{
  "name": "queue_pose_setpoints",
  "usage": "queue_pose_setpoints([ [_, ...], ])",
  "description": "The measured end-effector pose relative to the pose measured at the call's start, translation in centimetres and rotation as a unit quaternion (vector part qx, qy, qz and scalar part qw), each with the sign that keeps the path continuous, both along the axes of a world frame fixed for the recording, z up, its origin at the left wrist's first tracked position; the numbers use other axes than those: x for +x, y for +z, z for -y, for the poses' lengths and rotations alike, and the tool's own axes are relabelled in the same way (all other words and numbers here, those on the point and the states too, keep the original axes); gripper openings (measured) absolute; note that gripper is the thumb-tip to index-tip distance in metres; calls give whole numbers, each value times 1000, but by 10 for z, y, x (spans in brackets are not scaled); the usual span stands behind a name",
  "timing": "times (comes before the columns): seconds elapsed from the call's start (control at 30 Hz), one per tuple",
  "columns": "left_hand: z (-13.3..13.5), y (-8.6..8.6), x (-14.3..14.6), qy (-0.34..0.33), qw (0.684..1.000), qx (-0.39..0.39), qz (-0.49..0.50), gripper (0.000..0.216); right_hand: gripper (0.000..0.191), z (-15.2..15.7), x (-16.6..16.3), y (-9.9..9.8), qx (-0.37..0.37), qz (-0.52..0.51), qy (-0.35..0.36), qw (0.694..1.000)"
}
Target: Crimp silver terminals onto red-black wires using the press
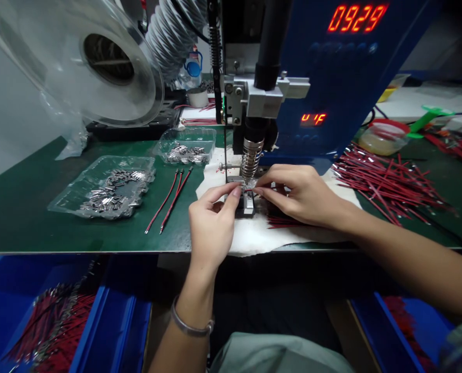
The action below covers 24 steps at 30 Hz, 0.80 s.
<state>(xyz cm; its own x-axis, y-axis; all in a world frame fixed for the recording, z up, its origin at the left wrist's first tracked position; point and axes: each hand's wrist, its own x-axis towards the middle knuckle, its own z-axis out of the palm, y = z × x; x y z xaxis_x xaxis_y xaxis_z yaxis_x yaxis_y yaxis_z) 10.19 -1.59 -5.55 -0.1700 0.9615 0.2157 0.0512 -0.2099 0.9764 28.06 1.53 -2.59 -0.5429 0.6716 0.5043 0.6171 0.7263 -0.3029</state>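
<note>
Red wire, one piece, under the machine head, between two pinching hands

Red wire: lies across a small metal fixture, between the fingertips.
Right hand: thumb and forefinger nearly closed, pinched on the wire's right side.
Left hand: thumb and forefinger drawn close at the fixture's left; whether they grasp anything is too small to tell.
Spring-wrapped head: directly above the fixture, on a blue machine with lit red digits.
White cloth: beneath fixture and hands.
Loose wires: three, left of the left hand, on the green table.
Clear trays, two: front and rear, both holding small metal parts.
Wire heap: beyond the right hand, to the right.
</note>
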Motion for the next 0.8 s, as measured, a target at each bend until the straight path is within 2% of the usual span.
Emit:
queue_pose_setpoints([
  [0.4,0,-2,3,15,1000,16,-12,25,14,1,-1,1,6,-7,-6,1000],
  [0.8,-5,-4,5,32,997,16,70,21,13,4,-3,0,7,-9,-24,1000],
])
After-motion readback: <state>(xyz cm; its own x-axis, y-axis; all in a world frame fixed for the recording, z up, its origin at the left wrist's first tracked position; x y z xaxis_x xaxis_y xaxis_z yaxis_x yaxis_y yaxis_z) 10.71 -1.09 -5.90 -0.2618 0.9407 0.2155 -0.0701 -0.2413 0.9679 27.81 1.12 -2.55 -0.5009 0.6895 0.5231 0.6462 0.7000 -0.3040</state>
